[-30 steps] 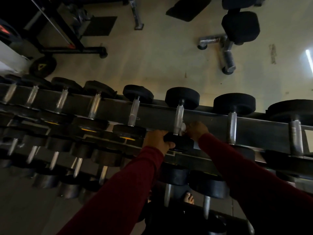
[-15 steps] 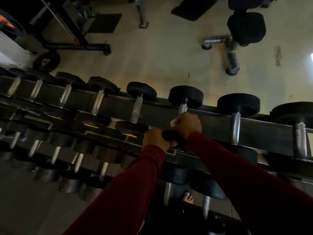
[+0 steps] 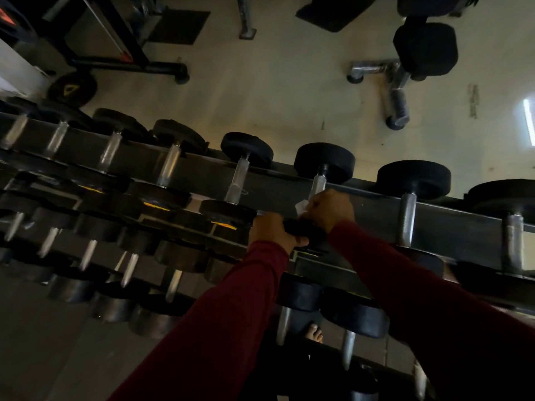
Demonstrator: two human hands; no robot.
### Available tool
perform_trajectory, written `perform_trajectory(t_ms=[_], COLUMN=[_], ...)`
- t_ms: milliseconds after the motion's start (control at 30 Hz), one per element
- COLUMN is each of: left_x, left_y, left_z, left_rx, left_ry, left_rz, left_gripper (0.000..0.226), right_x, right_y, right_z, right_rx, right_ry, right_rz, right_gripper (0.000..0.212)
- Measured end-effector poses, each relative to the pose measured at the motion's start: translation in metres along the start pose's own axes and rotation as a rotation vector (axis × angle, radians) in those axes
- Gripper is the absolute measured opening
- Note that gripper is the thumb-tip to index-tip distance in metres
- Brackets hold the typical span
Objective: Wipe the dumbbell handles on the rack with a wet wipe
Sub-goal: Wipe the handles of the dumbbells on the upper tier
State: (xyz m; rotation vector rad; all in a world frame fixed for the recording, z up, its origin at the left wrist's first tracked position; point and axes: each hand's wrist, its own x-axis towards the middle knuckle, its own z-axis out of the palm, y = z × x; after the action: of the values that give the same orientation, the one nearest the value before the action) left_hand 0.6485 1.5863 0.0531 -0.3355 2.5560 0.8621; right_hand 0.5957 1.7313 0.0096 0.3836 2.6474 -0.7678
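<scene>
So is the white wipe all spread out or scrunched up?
Scrunched up: only a small crumpled corner of the white wet wipe pokes out of the right hand, which is closed around the shiny metal dumbbell handle.

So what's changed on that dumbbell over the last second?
The right hand with the wet wipe slid up the handle from its near end and closed around it, with little change in the last half second. The left hand stayed gripping the near head; the dumbbell hasn't left the rack.
</scene>
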Motion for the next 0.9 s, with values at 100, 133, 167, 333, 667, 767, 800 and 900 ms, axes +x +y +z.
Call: perform_trajectory(t_ms=[100,133,167,333,667,767,800,900], left_x=[0.001,0.001,0.001,0.005,0.012,0.012,0.013,0.014], left_y=[-0.001,-0.002,-0.003,-0.007,-0.012,-0.013,-0.013,-0.014], left_z=[0.001,0.002,0.002,0.002,0.005,0.005,0.005,0.005], left_rx=[-0.010,-0.017,-0.021,-0.012,-0.006,-0.005,-0.004,-0.005], left_ry=[-0.001,-0.001,-0.002,-0.020,-0.019,-0.019,-0.020,-0.025], left_rz=[0.006,0.009,0.007,0.004,0.022,0.022,0.019,0.010], left_gripper=[0.052,0.052,0.052,0.050,0.053,0.052,0.052,0.054], right_x=[-0.002,-0.004,-0.005,-0.009,0.027,0.031,0.038,0.059], right_y=[-0.001,0.004,0.010,0.018,-0.003,0.007,0.012,0.023], right_z=[0.000,-0.001,-0.001,0.006,0.002,0.008,0.010,0.014], right_rx=[0.030,0.042,0.061,0.279,0.891,1.200,1.225,1.224], right_ry=[-0.009,-0.020,-0.018,0.234,0.537,0.358,0.278,0.140], right_rz=[0.001,-0.006,-0.011,-0.036,0.396,0.501,0.483,0.475], right_gripper=[0.024,0.023,0.022,0.017,0.016,0.011,0.016,0.037])
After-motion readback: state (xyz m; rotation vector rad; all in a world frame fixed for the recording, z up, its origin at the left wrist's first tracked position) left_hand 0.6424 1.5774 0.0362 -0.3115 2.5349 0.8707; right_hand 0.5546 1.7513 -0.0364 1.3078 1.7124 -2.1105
